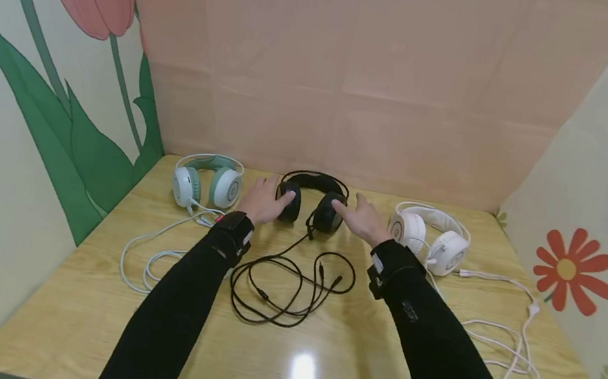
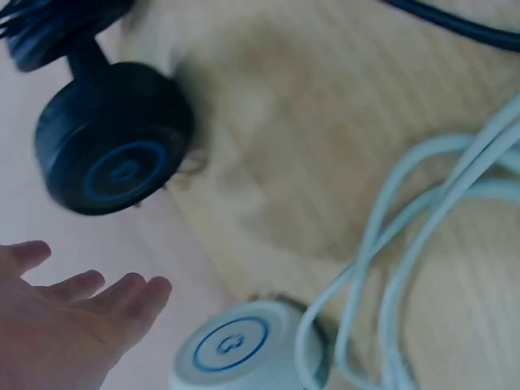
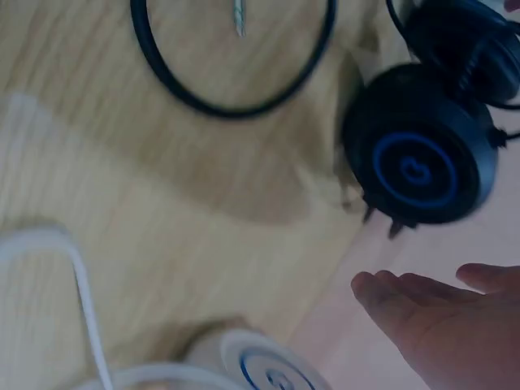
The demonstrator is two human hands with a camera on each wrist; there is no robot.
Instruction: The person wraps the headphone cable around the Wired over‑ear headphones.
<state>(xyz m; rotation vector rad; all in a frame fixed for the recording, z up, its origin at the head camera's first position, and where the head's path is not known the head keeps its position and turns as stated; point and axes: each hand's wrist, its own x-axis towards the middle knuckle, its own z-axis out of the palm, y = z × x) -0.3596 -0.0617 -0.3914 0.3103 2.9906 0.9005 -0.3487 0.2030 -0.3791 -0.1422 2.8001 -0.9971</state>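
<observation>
Two black sleeves (image 1: 172, 320) reach over the wooden table (image 1: 241, 373), at both sides of a loosely coiled black cable (image 1: 277, 324). Farther on, I see the left hand (image 1: 262, 201) and the right hand (image 1: 365, 220) just beside the outer sides of the black headphones (image 1: 328, 215), with the fingers of both released and loosely extended. These headphones are in the middle, between the mint-and-white headphones (image 1: 184, 187) at the person's left and the white headphones (image 1: 448, 253) at the right, before a peach wall (image 1: 344, 77).

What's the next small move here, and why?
Probably ease the left grip and right grip inward to the black headphones: both are open, one on either side, and the wrist views show gaps short of contact.
</observation>
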